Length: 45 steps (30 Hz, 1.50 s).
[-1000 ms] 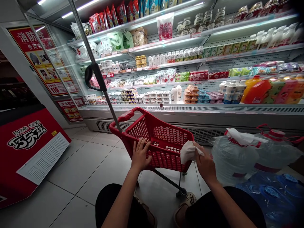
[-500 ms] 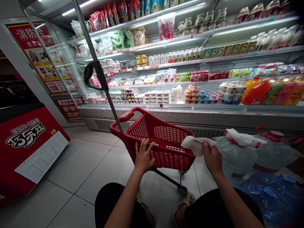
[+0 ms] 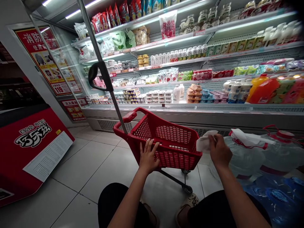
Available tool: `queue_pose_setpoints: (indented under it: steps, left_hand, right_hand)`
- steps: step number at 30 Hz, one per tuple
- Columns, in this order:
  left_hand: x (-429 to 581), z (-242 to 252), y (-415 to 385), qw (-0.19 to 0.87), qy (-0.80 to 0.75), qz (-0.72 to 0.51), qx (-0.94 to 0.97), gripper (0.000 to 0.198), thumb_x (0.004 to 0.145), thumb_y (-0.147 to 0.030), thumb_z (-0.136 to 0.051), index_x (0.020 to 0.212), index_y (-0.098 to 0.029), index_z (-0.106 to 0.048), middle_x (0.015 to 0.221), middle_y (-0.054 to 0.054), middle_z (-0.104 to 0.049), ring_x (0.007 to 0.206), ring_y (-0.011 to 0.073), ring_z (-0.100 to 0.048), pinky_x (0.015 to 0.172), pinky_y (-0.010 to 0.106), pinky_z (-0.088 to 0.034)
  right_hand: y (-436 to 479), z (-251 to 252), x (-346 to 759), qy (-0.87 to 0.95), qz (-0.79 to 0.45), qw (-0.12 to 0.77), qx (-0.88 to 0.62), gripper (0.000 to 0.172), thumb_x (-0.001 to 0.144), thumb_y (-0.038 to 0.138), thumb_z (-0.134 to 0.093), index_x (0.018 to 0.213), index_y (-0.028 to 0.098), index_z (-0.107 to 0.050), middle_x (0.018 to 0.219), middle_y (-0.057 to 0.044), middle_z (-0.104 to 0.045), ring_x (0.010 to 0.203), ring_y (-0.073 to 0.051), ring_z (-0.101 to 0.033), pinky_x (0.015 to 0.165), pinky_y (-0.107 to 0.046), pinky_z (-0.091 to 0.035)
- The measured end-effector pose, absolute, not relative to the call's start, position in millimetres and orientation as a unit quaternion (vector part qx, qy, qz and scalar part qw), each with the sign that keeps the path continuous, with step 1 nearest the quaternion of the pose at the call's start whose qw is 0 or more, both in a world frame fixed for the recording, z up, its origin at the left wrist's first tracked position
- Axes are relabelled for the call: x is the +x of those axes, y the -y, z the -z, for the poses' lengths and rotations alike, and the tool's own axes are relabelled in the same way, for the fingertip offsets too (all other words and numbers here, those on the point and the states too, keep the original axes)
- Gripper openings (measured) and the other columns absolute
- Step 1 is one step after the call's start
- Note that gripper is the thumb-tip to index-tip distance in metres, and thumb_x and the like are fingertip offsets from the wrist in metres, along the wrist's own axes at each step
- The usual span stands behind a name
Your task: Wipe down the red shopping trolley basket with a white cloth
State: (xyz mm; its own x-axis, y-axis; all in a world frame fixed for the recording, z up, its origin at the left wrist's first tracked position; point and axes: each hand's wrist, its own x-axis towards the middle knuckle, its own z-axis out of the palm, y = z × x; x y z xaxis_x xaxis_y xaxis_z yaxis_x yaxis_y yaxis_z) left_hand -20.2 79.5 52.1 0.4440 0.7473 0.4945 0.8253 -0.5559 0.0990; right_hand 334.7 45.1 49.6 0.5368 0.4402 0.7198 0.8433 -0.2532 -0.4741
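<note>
So the white cloth (image 3: 204, 141) is bunched up in the right hand (image 3: 219, 152), fingers clamped around it, held just off the right rim of the red basket (image 3: 166, 142) and not quite touching it as far as I can see. The right forearm comes up from the bottom right, wrist bent a bit so the back of the hand faces the camera. That hides most of the fingers, so how the cloth is folded inside the grip is hard to tell.

The left hand (image 3: 147, 155) is flat on the near wall of the basket, fingers spread and hooked over the near rim, arm reaching straight up from bottom centre. Hands are well apart, one on each side of the near rim.

The basket sits on the tiled floor (image 3: 95, 164) on wheels, with its long handle (image 3: 101, 76) running up out of the top of the frame. Just right of the cloth hand are big water jugs (image 3: 247, 155), one with another white cloth (image 3: 247, 137) draped over its top; the blue pack at the bottom right corner is cut off. Behind everything is a lit fridge shelf (image 3: 190, 107) of drinks and yoghurt, blurry toward the right edge. A red freezer (image 3: 30, 148) sits at the left edge.
</note>
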Motion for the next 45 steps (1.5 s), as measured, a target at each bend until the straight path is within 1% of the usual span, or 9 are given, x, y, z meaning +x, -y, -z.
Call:
queue_pose_setpoints:
  steps: [3, 6, 12, 16, 22, 27, 33, 38, 45]
  left_hand:
    - [-18.5, -50.6, -78.2, 0.084, 0.466, 0.255, -0.843, 0.088, 0.077, -0.019, -0.066, 0.16, -0.032, -0.039, 0.169, 0.009, -0.034, 0.159, 0.0349, -0.022, 0.129, 0.067, 0.002]
    - [-16.0, -49.4, -77.8, 0.083, 0.465, 0.259, -0.842, 0.089, 0.076, -0.019, -0.066, 0.16, -0.031, -0.038, 0.169, 0.009, -0.033, 0.16, 0.0346, -0.022, 0.129, 0.066, 0.003]
    - [-12.9, -48.2, -75.7, 0.086, 0.464, 0.26, -0.842, 0.09, 0.075, -0.018, -0.066, 0.16, -0.032, -0.038, 0.169, 0.008, -0.033, 0.16, 0.0352, -0.022, 0.129, 0.066, 0.003]
    - [-12.3, -48.2, -73.9, 0.085, 0.463, 0.261, -0.843, 0.09, 0.075, -0.018, -0.066, 0.159, -0.031, -0.039, 0.17, 0.008, -0.033, 0.159, 0.0357, -0.023, 0.129, 0.066, 0.003]
    - [-11.0, -48.4, -73.1, 0.087, 0.456, 0.262, -0.846, 0.089, 0.077, -0.018, -0.065, 0.16, -0.031, -0.038, 0.168, 0.009, -0.035, 0.159, 0.0366, -0.024, 0.129, 0.067, 0.002]
    - [-10.6, -49.0, -73.3, 0.083, 0.457, 0.265, -0.845, 0.088, 0.077, -0.019, -0.065, 0.16, -0.032, -0.038, 0.169, 0.008, -0.034, 0.159, 0.0361, -0.024, 0.129, 0.066, 0.004]
    - [-9.0, -51.1, -72.6, 0.077, 0.46, 0.264, -0.844, 0.088, 0.076, -0.018, -0.065, 0.159, -0.031, -0.039, 0.168, 0.008, -0.035, 0.159, 0.0352, -0.023, 0.129, 0.066, 0.004]
    - [-7.1, -51.5, -71.9, 0.082, 0.465, 0.265, -0.841, 0.088, 0.076, -0.018, -0.065, 0.159, -0.03, -0.04, 0.167, 0.009, -0.037, 0.159, 0.0353, -0.024, 0.129, 0.066, 0.004]
    - [-5.4, -51.7, -76.9, 0.086, 0.469, 0.271, -0.836, 0.088, 0.074, -0.02, -0.067, 0.157, -0.027, -0.042, 0.165, 0.011, -0.039, 0.159, 0.0362, -0.023, 0.129, 0.065, 0.005]
  right_hand:
    - [-41.3, -58.0, 339.1, 0.478, 0.283, 0.452, -0.698, 0.041, 0.106, 0.049, -0.043, 0.11, 0.017, -0.069, 0.099, -0.014, -0.074, 0.095, -0.029, -0.068, 0.077, -0.036, -0.047]
    - [-27.3, -39.7, 310.1, 0.602, 0.255, 0.432, -0.622, 0.029, 0.104, 0.034, -0.045, 0.116, 0.022, -0.069, 0.125, -0.013, -0.073, 0.12, -0.031, -0.064, 0.104, -0.045, -0.049]
    - [1.0, 13.7, 249.6, 0.679, 0.174, 0.412, -0.581, 0.06, 0.099, 0.013, -0.037, 0.156, 0.028, -0.045, 0.152, -0.007, -0.059, 0.14, -0.029, -0.055, 0.112, -0.049, -0.051]
    - [4.0, 11.7, 257.2, 0.671, 0.192, 0.399, -0.595, 0.072, 0.097, 0.009, -0.035, 0.166, 0.029, -0.031, 0.152, -0.004, -0.06, 0.139, -0.027, -0.057, 0.117, -0.048, -0.047]
    - [7.9, 9.6, 268.4, 0.674, 0.201, 0.316, -0.636, 0.076, 0.097, 0.011, -0.038, 0.167, 0.035, -0.024, 0.162, 0.002, -0.047, 0.151, -0.029, -0.043, 0.109, -0.051, -0.05]
    - [10.1, 11.5, 258.3, 0.664, 0.185, 0.327, -0.646, 0.08, 0.096, 0.01, -0.035, 0.169, 0.037, -0.015, 0.164, 0.005, -0.044, 0.151, -0.028, -0.042, 0.112, -0.05, -0.05]
    - [7.0, 10.9, 249.8, 0.675, 0.185, 0.344, -0.626, 0.08, 0.099, 0.007, -0.03, 0.169, 0.035, -0.005, 0.164, -0.002, -0.045, 0.149, -0.027, -0.047, 0.127, -0.058, -0.03]
    - [-1.3, 17.5, 246.9, 0.668, 0.147, 0.382, -0.622, 0.078, 0.099, 0.004, -0.027, 0.169, 0.033, -0.01, 0.166, -0.002, -0.043, 0.152, -0.025, -0.042, 0.121, -0.05, -0.045]
    - [-24.0, 10.3, 221.5, 0.705, 0.142, 0.395, -0.572, 0.083, 0.094, -0.003, -0.029, 0.169, 0.03, -0.016, 0.163, -0.004, -0.047, 0.15, -0.023, -0.044, 0.121, -0.045, -0.047]
